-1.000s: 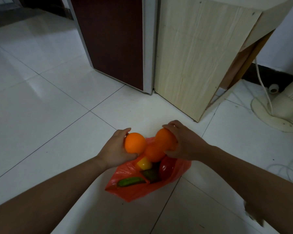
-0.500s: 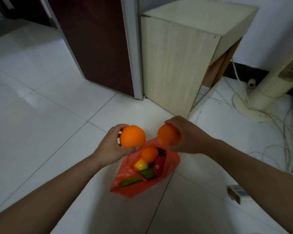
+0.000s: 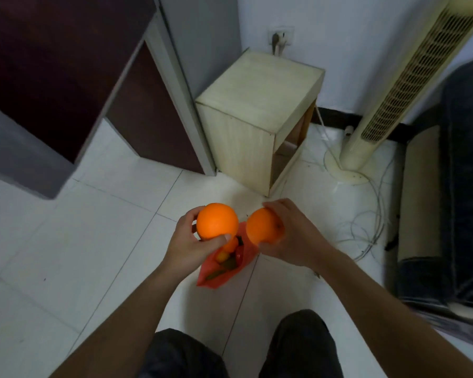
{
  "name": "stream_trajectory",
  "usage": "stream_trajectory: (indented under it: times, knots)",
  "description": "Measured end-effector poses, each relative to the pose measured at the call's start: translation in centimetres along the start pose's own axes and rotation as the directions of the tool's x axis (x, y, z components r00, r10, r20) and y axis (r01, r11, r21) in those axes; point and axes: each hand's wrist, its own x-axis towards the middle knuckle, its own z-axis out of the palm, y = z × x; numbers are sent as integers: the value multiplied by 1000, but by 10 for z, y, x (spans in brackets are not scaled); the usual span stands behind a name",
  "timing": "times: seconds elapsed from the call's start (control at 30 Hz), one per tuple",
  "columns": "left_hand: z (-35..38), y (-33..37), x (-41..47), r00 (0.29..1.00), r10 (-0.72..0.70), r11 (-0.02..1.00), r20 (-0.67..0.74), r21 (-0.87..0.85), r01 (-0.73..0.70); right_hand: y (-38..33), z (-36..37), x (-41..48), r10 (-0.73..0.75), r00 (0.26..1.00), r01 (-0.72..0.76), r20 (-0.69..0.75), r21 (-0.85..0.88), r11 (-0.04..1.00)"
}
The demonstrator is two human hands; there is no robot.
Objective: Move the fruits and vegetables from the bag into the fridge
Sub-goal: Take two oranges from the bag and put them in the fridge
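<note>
- The left hand (image 3: 187, 242) is gripping one orange (image 3: 217, 221), fingers behind it and thumb pressing its lower edge, holding it above the left side of the red plastic bag (image 3: 224, 264).
- The right hand (image 3: 292, 236) is wrapping around a second orange (image 3: 263, 226), carrying it above the right side of the bag; the two oranges are sitting near each other without touching.
- Below both hands, the bag is lying open on the floor (image 3: 93, 241), still holding a smaller orange fruit, a yellow piece, something red and green vegetables.
- Up and left of the bag, the dark red fridge (image 3: 66, 77) is standing with no interior visible, so nothing appears stored yet; I judge the task barely begun, with these two oranges in transit and the rest waiting.
- Compared with a second ago, the hands are riding clearly higher above the bag, and the view is pulling up and back, the bag looking smaller, the person's knees, a tower fan (image 3: 399, 85) and the wooden cabinet (image 3: 257, 118) top now showing.
</note>
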Motion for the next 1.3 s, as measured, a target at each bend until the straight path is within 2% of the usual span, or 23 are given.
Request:
stream_trajectory:
  times: [0.1,0.2,0.37,0.53,0.73,0.97,1.07,1.2,1.3]
  knots:
    - [-20,74,-34,999,-15,1000,33,18,15,-53,-61,-37,92,996,-92,-2,71,993]
    - [-40,140,-70,998,-17,1000,62,6,17,-103,-117,-70,108,994,-107,-15,74,992]
    - [-62,206,-126,997,-18,1000,71,-13,19,-161,-173,-108,32,999,-30,-30,48,998]
    - [-87,215,-175,1000,-14,988,22,-151,17,-200,-181,-130,-88,996,88,-9,-9,996]
    - [-138,185,-239,984,-44,969,-174,-246,0,-257,-137,-151,-234,970,238,73,-63,969]
    - [-237,109,-349,913,-104,961,-395,-275,-9,-357,-26,-187,-365,917,368,163,8,930]
    - [-278,83,-391,871,-133,961,-473,-277,-3,-394,18,-202,-382,903,375,198,69,924]
    - [-322,56,-424,801,-175,945,-573,-325,-26,-424,60,-210,-339,907,316,250,130,940]
    - [-348,43,-429,769,-193,934,-610,-354,-45,-446,83,-201,-370,881,348,295,125,929]
